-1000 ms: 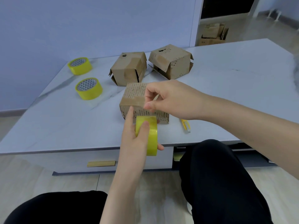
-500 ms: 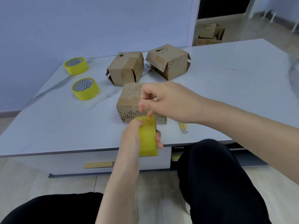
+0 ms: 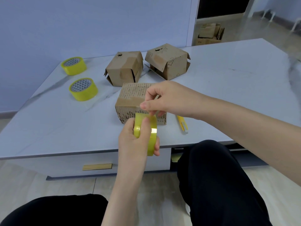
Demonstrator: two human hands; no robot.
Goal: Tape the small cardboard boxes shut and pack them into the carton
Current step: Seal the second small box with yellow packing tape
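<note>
- Small cardboard box [image 3: 130, 98]: near table [image 3: 48, 128] front edge, behind both hands.
- Left hand [image 3: 135, 141]: grips tape roll [image 3: 152, 137].
- Right hand [image 3: 164, 98]: pinches tape end [image 3: 152, 115].
- Step: likely freeing tape; next, draw strip over box seam.

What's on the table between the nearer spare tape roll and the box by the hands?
Nothing. In the head view, that stretch of table is bare between the spare tape roll and the box.

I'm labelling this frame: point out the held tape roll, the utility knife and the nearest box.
held tape roll [image 3: 152, 141], head view, outer yellow band.
utility knife [image 3: 181, 120], head view, yellow handle.
nearest box [image 3: 132, 92], head view, top face.
</note>
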